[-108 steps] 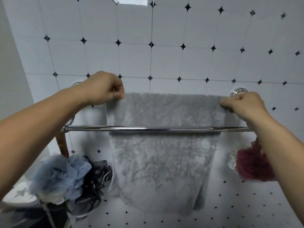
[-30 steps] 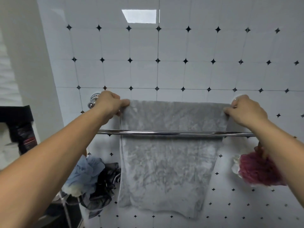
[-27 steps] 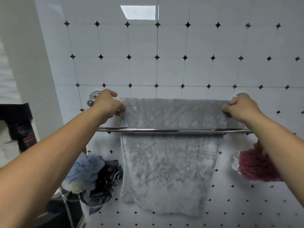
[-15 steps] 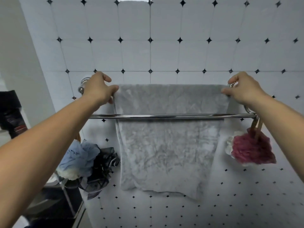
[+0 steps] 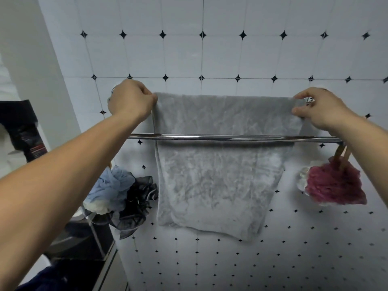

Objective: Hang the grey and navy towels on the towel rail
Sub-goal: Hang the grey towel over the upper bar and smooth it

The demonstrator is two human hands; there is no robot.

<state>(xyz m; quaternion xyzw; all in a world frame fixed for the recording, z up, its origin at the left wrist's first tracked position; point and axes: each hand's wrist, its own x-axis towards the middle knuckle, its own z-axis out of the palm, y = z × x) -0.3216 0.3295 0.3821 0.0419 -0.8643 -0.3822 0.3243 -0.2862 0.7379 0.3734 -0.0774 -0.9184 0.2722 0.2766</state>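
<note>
The grey towel (image 5: 218, 171) hangs folded over the back bar of the chrome towel rail, behind the front bar (image 5: 231, 138). My left hand (image 5: 131, 100) grips the towel's top left corner. My right hand (image 5: 321, 109) pinches its top right corner between thumb and fingers. A dark navy cloth (image 5: 45, 279), perhaps the navy towel, shows at the bottom left edge, mostly cut off.
A blue, white and black bath pouf (image 5: 119, 196) hangs left of the towel, a maroon pouf (image 5: 333, 185) hangs from the rail's right end. A dark shelf unit (image 5: 25, 133) stands at the left. White tiled wall (image 5: 201, 57) behind.
Both hands stay at the towel's top corners throughout. My fingers opened briefly half a second ago and have closed on the corners again. The view has shifted slightly.
</note>
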